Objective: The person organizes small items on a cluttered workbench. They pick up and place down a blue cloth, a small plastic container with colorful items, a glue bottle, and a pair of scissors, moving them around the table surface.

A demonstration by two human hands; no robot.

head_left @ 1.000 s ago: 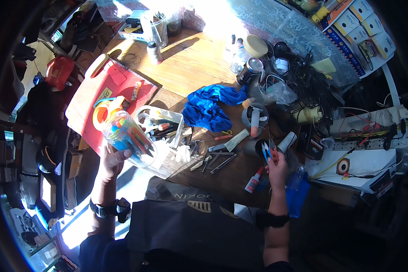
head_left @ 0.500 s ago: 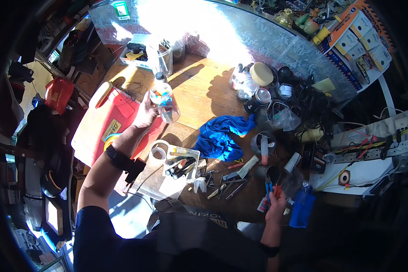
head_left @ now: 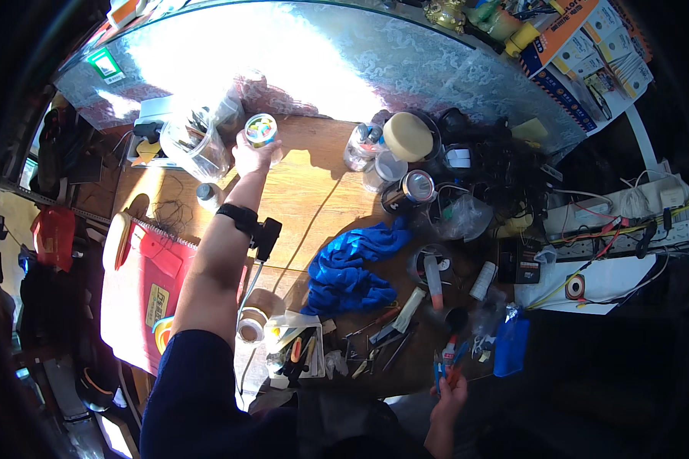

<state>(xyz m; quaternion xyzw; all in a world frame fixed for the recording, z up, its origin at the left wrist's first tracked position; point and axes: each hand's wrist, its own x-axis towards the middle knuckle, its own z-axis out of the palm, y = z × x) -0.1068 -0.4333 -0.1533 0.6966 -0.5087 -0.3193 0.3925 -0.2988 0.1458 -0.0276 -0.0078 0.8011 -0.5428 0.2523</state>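
My left hand [head_left: 254, 157] reaches far across the wooden table, its fingers wrapped round a clear plastic jar [head_left: 261, 128] with small multicoloured pieces inside. To its left stands a large clear tub [head_left: 195, 145] full of thin tools. Close to my body at the near right, my right hand [head_left: 450, 396] is closed on a tool with blue and red handles [head_left: 438, 366], which looks like pliers; its jaws cannot be made out. Just beyond that hand is a small white-and-red bottle [head_left: 449, 350]. A crumpled blue cloth [head_left: 356, 268] lies between the two hands.
A red case [head_left: 142, 294] lies at the left, beside a small dark-capped bottle [head_left: 208, 196]. Jars and a dark can [head_left: 409, 191] crowd the far right. Nearer are a tape roll [head_left: 251, 327], a white tray of pens [head_left: 295, 344] and a blue pouch [head_left: 511, 344].
My left hand has carried the jar from beside the red case to the table's far part. The right hand keeps its tool and sits slightly lower. The whole view has shifted.
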